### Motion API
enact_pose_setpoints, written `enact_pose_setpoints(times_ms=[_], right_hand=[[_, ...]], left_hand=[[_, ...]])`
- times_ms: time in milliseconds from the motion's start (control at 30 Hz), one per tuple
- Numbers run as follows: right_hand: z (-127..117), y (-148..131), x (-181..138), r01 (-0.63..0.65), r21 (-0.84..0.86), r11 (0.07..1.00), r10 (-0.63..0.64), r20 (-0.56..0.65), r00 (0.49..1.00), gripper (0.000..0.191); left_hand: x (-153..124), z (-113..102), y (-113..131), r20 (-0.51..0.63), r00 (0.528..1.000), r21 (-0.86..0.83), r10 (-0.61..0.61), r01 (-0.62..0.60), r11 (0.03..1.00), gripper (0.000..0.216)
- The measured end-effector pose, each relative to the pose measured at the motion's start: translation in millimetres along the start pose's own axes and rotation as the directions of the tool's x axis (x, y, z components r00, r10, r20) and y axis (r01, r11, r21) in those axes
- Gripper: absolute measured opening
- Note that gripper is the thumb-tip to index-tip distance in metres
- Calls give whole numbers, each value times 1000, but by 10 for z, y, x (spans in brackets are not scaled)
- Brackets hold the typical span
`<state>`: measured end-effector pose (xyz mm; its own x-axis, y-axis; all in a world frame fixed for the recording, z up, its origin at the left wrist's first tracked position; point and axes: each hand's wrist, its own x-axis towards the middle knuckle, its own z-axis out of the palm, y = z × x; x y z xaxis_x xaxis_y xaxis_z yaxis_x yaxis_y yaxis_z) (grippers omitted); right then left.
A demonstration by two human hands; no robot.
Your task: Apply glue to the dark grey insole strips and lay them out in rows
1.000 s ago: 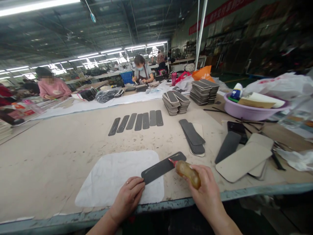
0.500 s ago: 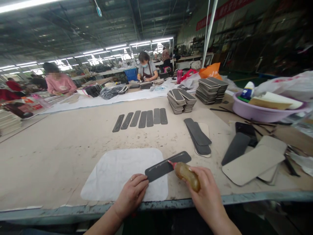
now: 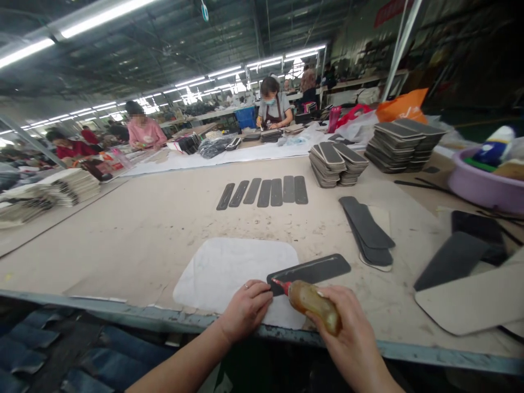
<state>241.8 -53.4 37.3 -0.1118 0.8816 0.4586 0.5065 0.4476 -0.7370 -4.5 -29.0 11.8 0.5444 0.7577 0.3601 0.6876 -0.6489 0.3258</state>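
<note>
My right hand [image 3: 347, 322] is wrapped round a squeeze bottle [image 3: 313, 304] of amber glue with a red nozzle. The nozzle tip rests at the left end of a long dark grey panel [image 3: 319, 268] with rounded corners. A thin glossy line of glue runs along the panel's far edge. My left hand [image 3: 248, 307] holds the near left corner of that panel, fingers together and fingertips on its edge. Under the panel's left part lies a white sheet [image 3: 229, 273], close to the table's front edge.
Several dark panels [image 3: 264, 192] lie in a row farther back. Stacked panels [image 3: 327, 161] stand behind, with a taller stack [image 3: 399, 147] beside them. Loose panels [image 3: 370, 232] and a purple basin [image 3: 483, 185] are at the right. A co-worker [image 3: 273, 106] sits across the table.
The bottle's nozzle has moved from the panel's middle to its left end, near my left hand. My left hand still holds the corner. The view has turned left.
</note>
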Motion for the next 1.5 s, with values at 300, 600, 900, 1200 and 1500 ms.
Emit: enact_pose_setpoints(times_ms=[300, 600, 900, 1200, 1500], right_hand=[[13, 36, -53, -29, 24, 999, 28, 47, 999, 28], [-238, 31, -179, -69, -48, 996, 69, 6, 998, 26], [-589, 290, -169, -94, -301, 949, 36, -193, 980, 28], [-483, 225, -206, -53, -253, 966, 3, -194, 981, 27], [-244, 111, -216, 67, -120, 991, -65, 25, 998, 39]], left_hand=[[-28, 41, -34, -14, 1000, -19, -4, 4, 1000, 23], [-18, 30, -24, -37, 999, 6, 5, -5, 1000, 21], [-35, 51, -57, -22, 1000, -7, 14, -14, 1000, 23], [1, 44, -38, -28, 999, -19, 21, -22, 1000, 22], [28, 9, 8, 5, 1000, -11, -3, 3, 1000, 22]])
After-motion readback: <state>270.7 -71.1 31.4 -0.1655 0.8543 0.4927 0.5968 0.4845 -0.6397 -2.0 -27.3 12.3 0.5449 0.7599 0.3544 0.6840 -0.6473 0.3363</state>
